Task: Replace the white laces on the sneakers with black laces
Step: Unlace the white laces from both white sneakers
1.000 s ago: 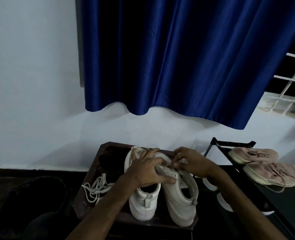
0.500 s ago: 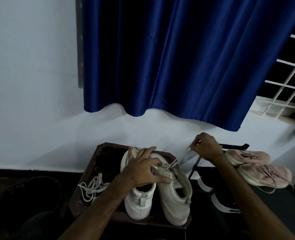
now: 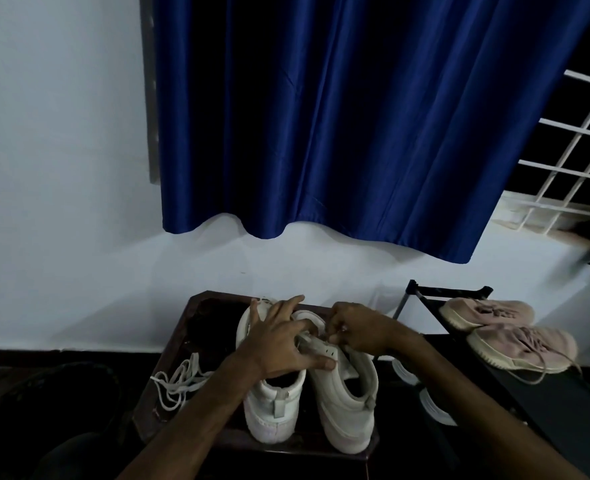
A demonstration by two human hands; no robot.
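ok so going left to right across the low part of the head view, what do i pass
loose white lace → left white sneaker → right white sneaker → pink sneakers

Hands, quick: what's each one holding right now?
Left hand: grips the eyelet flap of the right white sneaker.
Right hand: curled at the same flap; what it pinches cannot be told.

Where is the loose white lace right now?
Head view, lower left: the loose white lace lies on the dark wooden tray, just left of the two white sneakers.
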